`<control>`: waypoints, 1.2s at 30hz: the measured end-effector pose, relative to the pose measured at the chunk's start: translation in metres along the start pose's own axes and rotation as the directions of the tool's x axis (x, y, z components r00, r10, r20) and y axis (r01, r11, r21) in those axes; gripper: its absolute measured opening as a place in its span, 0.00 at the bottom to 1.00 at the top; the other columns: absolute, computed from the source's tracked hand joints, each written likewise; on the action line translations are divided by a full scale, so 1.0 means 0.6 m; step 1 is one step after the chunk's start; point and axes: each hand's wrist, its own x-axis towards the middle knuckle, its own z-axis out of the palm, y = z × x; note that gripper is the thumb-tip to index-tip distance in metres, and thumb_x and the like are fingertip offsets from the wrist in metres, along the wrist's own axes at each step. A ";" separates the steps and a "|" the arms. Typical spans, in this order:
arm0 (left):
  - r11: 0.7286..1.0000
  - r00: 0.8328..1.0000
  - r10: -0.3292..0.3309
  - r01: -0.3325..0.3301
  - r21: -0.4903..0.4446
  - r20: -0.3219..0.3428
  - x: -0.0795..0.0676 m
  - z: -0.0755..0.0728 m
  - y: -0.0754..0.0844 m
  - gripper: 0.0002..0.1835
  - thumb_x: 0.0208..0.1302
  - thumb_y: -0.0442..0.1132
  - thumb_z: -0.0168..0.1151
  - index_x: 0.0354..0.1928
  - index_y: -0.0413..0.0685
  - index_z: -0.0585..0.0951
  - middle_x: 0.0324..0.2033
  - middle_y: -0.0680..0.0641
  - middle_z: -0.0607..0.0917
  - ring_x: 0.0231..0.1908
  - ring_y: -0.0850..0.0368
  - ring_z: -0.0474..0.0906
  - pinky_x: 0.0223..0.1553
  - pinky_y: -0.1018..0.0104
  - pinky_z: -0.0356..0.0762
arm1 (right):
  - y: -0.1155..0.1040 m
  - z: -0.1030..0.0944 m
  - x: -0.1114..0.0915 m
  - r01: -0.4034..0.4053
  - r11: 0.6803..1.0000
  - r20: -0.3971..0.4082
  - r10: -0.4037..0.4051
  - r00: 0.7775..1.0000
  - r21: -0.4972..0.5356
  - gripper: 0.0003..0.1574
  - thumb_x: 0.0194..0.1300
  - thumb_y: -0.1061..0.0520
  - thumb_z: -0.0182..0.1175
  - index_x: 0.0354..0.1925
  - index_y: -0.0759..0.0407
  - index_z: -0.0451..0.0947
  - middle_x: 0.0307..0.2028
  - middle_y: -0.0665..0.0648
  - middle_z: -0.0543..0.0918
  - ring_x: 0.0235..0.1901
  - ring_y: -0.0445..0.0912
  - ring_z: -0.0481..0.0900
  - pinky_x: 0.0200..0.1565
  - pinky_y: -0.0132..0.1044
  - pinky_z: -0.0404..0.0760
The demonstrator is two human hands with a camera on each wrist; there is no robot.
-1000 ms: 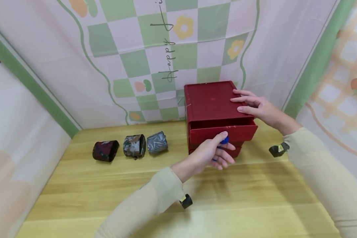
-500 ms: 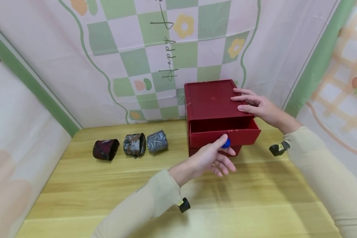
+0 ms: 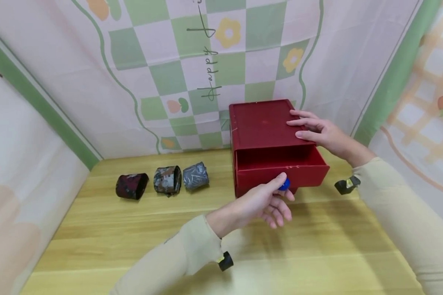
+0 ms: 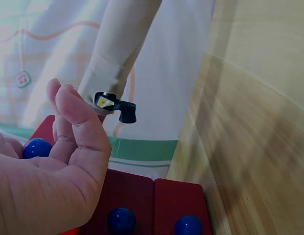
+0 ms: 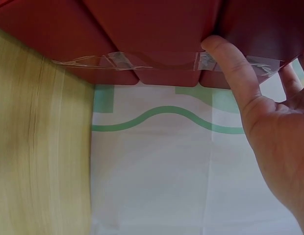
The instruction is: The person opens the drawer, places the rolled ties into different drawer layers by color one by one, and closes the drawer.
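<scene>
A dark red drawer cabinet (image 3: 266, 123) stands at the back of the table, its top drawer (image 3: 306, 176) pulled well out and bare inside where it shows. My left hand (image 3: 260, 205) pinches the drawer's round blue knob (image 3: 285, 184) between thumb and fingers, the other fingers loosely bent below it. The same knob (image 4: 38, 148) shows behind the fingers in the left wrist view. My right hand (image 3: 323, 131) rests on the cabinet's top near its right edge, fingers spread; in the right wrist view its thumb (image 5: 235, 68) lies against the red side.
Left of the cabinet, three rolled cloth pieces lie in a row: a dark maroon one (image 3: 131, 186), a camouflage one (image 3: 167, 180) and a grey patterned one (image 3: 195, 176). Two lower drawers bear blue knobs (image 4: 121, 221). Patterned fabric (image 3: 195, 73) hangs behind the table.
The left hand has moved toward me with the knob, and the top drawer has slid further out of the cabinet. My right hand has stayed on the cabinet top.
</scene>
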 end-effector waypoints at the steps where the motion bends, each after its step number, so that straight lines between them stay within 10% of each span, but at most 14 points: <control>1: 1.000 1.000 -0.001 0.001 0.003 0.006 -0.002 0.002 0.000 0.35 0.73 0.72 0.41 0.47 0.46 0.76 0.27 0.46 0.84 0.23 0.56 0.78 0.25 0.67 0.78 | 0.000 0.000 -0.001 -0.002 1.000 0.000 0.002 1.000 -0.001 0.26 0.76 0.58 0.57 0.69 0.59 0.72 0.78 0.49 0.54 0.76 0.49 0.48 0.54 0.22 0.72; 36: 0.998 0.993 -0.001 -0.007 0.068 0.118 -0.035 0.036 -0.040 0.31 0.77 0.68 0.35 0.48 0.49 0.74 0.27 0.49 0.84 0.22 0.57 0.78 0.25 0.67 0.78 | 0.003 0.002 -0.004 0.008 1.000 -0.014 -0.008 1.000 0.017 0.26 0.76 0.58 0.57 0.69 0.58 0.73 0.78 0.48 0.55 0.76 0.48 0.47 0.54 0.23 0.72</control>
